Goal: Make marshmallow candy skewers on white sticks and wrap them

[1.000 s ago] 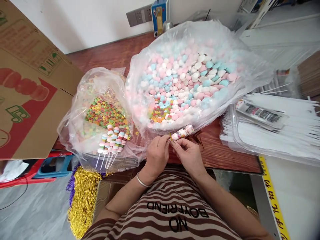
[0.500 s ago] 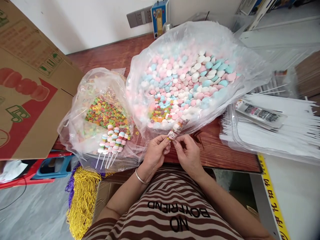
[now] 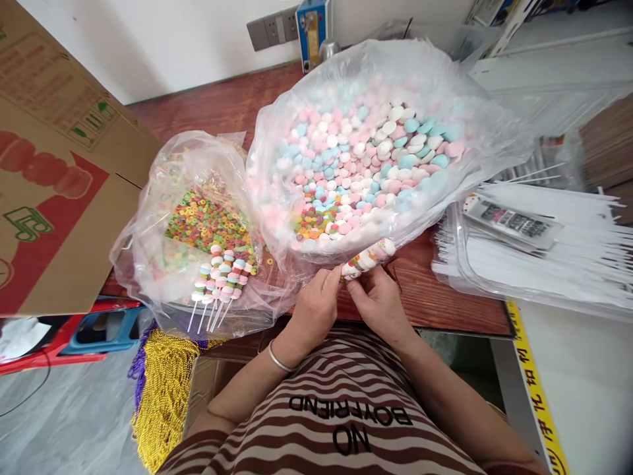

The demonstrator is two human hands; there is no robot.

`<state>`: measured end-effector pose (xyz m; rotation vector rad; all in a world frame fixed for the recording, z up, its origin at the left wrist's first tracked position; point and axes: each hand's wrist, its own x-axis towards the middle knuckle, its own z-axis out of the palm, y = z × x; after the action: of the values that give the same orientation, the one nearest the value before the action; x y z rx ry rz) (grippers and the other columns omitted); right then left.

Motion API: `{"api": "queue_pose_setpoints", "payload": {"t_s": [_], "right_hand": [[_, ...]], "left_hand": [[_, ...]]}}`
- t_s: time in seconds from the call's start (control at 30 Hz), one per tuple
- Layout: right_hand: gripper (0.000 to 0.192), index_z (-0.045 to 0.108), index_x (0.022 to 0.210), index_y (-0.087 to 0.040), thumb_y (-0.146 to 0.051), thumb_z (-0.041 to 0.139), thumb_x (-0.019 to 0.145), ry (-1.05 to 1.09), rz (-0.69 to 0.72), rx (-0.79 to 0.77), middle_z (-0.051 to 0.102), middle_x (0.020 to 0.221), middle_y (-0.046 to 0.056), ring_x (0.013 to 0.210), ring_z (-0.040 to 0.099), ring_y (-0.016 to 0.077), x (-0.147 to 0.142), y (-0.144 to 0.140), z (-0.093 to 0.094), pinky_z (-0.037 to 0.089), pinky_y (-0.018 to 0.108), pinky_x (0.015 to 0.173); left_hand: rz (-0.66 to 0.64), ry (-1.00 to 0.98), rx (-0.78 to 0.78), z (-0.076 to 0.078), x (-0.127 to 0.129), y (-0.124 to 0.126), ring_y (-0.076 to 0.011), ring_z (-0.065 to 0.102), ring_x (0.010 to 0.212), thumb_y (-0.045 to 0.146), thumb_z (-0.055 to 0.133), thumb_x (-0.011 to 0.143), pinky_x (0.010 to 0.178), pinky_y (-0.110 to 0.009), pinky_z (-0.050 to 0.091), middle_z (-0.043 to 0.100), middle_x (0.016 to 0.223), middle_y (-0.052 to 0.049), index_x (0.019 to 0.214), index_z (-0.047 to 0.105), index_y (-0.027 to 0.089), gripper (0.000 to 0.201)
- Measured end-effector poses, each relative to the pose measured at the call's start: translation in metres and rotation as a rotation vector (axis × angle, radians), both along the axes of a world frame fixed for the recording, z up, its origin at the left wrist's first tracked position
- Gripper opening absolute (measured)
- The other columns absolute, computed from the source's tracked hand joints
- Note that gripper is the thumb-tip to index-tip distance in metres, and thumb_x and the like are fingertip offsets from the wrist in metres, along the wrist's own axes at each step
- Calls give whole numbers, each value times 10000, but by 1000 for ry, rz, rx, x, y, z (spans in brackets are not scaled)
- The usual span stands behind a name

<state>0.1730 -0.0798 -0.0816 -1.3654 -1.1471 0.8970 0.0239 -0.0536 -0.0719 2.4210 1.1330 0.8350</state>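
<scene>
A candy skewer (image 3: 368, 258) in a clear printed wrapper slants up to the right between my two hands. My left hand (image 3: 315, 305) is closed at its lower end, with the fingertips partly hidden. Around the lower side of the same skewer, the thumb and fingers of my right hand (image 3: 382, 307) are closed. Just beyond my hands lies a large open plastic bag (image 3: 420, 63) full of pink, white and blue candies (image 3: 341, 158). Several unwrapped candy skewers (image 3: 222, 274) with white sticks rest on the smaller bag to the left.
The smaller plastic bag (image 3: 148, 231) holds colourful ring candies (image 3: 208, 221). On the right, a clear tray (image 3: 462, 254) carries many white sticks (image 3: 534, 264) and a labelled packet (image 3: 512, 221). A tall cardboard box (image 3: 54, 178) stands left; a blue device (image 3: 314, 33) is by the wall.
The wrapped skewer has turned to lean further right and now lies lower. My left hand has rolled over, its back now facing up; my right hand has shifted slightly right.
</scene>
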Motion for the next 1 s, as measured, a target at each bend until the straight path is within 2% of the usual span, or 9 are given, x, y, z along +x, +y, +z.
{"api": "queue_pose_setpoints", "payload": {"t_s": [0.1, 0.2, 0.33, 0.67, 0.77, 0.83, 0.9, 0.97, 1.0], "right_hand": [[154, 556, 910, -230, -341, 661, 894, 95, 62, 13, 649, 847, 16, 765, 630, 178, 0, 1, 10, 542, 309, 704], [243, 534, 888, -231, -417, 691, 891, 259, 116, -47, 607, 768, -22, 606, 565, 128, 0, 3, 15, 506, 266, 565], [338, 618, 1005, -207, -505, 714, 880, 323, 132, -117, 706, 860, 25, 653, 630, 145, -4, 1, 16, 564, 298, 622], [291, 666, 840, -204, -477, 645, 938, 120, 9, -8, 706, 800, 31, 786, 650, 198, -14, 2, 19, 546, 335, 772], [239, 686, 918, -224, -456, 639, 952, 26, -42, 152, 728, 865, 54, 829, 681, 225, 3, 0, 29, 561, 365, 778], [172, 698, 954, -241, -411, 679, 933, -196, -164, 322, 733, 886, 69, 816, 683, 238, 22, -3, 41, 562, 379, 739], [99, 719, 954, -253, -339, 725, 905, -490, -237, 484, 742, 875, 73, 800, 687, 238, 42, -6, 56, 557, 376, 716], [64, 749, 953, -271, -274, 747, 888, -712, -171, 623, 762, 856, 63, 790, 701, 231, 58, -8, 71, 557, 364, 714], [82, 762, 963, -288, -256, 747, 888, -765, -90, 676, 772, 856, 54, 789, 707, 226, 63, -8, 78, 560, 360, 718]], "left_hand": [[89, -49, -26, -1, 3, 0, -201, 638, 826, 172, 393, 1034, 735, -315, 506, 676, 907, -90, 1129, 630, 158, 256], [147, -212, -232, 1, 6, 2, -169, 606, 719, 231, 439, 1039, 673, -289, 450, 668, 805, -43, 965, 640, 184, 220], [198, -351, -364, 3, 7, 5, -150, 574, 683, 290, 461, 1039, 647, -271, 410, 644, 752, -14, 884, 640, 190, 257], [66, -337, -205, 0, 8, 7, -181, 674, 883, 262, 445, 1048, 812, -311, 529, 728, 968, -80, 1171, 702, 198, 292], [98, -379, -81, 18, -5, 8, -221, 658, 1101, 298, 579, 993, 968, -379, 533, 707, 1182, -129, 1293, 666, 206, 325], [228, -499, -100, 40, -23, 0, -222, 680, 1007, 363, 697, 922, 909, -378, 564, 725, 1103, -115, 1236, 688, 211, 349], [162, -726, -406, 64, -44, -14, -149, 631, 613, 424, 623, 971, 621, -278, 548, 685, 722, -29, 997, 739, 232, 226], [-300, -808, -932, 83, -61, -29, -140, 538, 392, 624, 402, 1008, 430, -264, 452, 598, 495, -34, 768, 753, 217, 589], [-519, -716, -1156, 89, -65, -34, -159, 568, 395, 691, 383, 980, 419, -277, 453, 633, 514, -63, 829, 791, 200, 656]]}}
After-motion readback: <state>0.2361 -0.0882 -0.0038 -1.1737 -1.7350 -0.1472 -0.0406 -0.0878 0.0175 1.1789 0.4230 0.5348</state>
